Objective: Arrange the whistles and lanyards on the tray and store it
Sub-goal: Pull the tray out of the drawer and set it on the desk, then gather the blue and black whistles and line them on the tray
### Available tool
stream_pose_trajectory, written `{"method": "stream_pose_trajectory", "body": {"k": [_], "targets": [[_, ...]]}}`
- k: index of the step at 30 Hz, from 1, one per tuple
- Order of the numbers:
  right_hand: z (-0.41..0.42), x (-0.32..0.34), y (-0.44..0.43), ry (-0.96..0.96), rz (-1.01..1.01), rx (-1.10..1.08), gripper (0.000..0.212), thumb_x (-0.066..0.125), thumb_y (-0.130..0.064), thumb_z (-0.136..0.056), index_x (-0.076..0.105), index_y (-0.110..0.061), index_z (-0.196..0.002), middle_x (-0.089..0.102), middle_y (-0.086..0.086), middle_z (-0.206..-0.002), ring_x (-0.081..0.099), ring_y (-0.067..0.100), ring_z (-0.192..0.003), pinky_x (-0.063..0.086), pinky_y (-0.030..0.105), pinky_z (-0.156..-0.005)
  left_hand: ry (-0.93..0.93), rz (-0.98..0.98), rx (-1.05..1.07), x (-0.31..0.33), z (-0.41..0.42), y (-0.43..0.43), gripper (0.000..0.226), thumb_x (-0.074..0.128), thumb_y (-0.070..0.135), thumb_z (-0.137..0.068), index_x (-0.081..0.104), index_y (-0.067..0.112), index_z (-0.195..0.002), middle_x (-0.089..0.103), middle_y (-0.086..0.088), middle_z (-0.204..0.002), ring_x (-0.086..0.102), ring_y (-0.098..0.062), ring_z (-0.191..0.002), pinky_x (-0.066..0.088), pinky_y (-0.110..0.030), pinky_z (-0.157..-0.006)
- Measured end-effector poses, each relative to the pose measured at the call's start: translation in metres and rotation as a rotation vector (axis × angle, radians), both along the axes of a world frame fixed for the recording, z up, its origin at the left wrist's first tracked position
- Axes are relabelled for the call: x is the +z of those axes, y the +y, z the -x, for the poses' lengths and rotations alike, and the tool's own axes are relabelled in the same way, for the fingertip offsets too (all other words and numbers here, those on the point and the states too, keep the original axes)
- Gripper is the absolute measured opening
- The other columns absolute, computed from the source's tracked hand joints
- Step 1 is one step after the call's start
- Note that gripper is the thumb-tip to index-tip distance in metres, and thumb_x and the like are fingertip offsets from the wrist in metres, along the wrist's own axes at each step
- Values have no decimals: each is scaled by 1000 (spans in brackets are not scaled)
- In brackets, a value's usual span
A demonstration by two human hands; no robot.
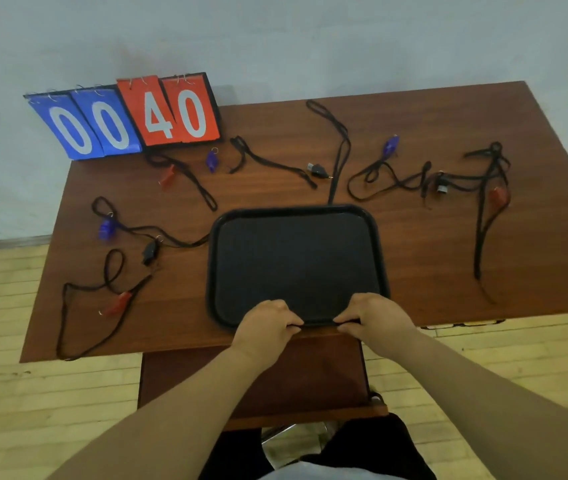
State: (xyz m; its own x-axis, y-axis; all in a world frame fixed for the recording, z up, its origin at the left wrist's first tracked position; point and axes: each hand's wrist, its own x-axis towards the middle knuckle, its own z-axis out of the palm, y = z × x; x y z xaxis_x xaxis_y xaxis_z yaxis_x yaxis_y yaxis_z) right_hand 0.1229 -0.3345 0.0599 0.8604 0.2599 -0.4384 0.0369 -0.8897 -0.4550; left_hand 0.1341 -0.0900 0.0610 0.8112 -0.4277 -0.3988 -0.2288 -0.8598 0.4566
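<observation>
A black tray (296, 258) lies flat at the near middle of the brown table (448, 254), with nothing on it. My left hand (264, 323) and my right hand (377, 315) both grip its near rim. Several whistles on black lanyards lie scattered around it. On the left are a blue whistle (106, 228), a black whistle (149, 252) and a red whistle (119, 303). Further back lie a red whistle (167, 174), a blue whistle (211, 160), a black whistle (316, 169) and a blue whistle (390, 146). At the right a red whistle (499, 196) rests beside a tangled lanyard (483, 188).
A flip scoreboard (126, 117) with blue 00 and red 40 stands at the table's far left corner against the wall. A lower wooden shelf (258, 382) juts out below the table's near edge. Wooden floor lies to both sides.
</observation>
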Motion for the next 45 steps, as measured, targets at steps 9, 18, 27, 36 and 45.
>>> {"method": "stream_pose_trajectory", "body": {"k": [9,18,27,36,45], "targets": [[-16,-5,-6,89,-18,25,23,71,-41,-92,76,-37,-114,60,-21,-105,58,1,-100,48,22,-88,47,81,91,-10,0,2,25,62,35,-101,73,31,-122,61,9,-116,55,-11,-114,46,-30,-103],[-32,-5,0,125,14,0,26,66,-50,-92,76,-37,-112,58,-20,-102,56,2,-94,46,22,-83,181,96,63,-8,-18,8,29,68,36,-96,69,34,-124,59,14,-114,58,-5,-104,52,-33,-99],[-95,-10,17,-7,43,-37,33,67,-48,-93,70,-32,-122,57,-12,-112,58,9,-94,52,29,-87,61,53,88,-7,-95,28,36,69,35,-96,63,31,-130,58,12,-122,59,-10,-109,52,-35,-98],[-207,-2,38,-322,-14,-137,32,70,-39,-92,70,-26,-122,61,-5,-121,62,16,-108,49,30,-92,-191,95,272,-6,-208,61,31,71,37,-93,66,32,-123,59,13,-115,60,-10,-104,52,-33,-92],[-283,-6,33,-332,122,-284,52,53,-40,-101,47,-27,-150,37,4,-157,33,32,-142,36,45,-114,-357,-100,458,-10,-307,96,59,64,51,-94,47,32,-147,46,-6,-144,47,-32,-133,48,-48,-107]]}}
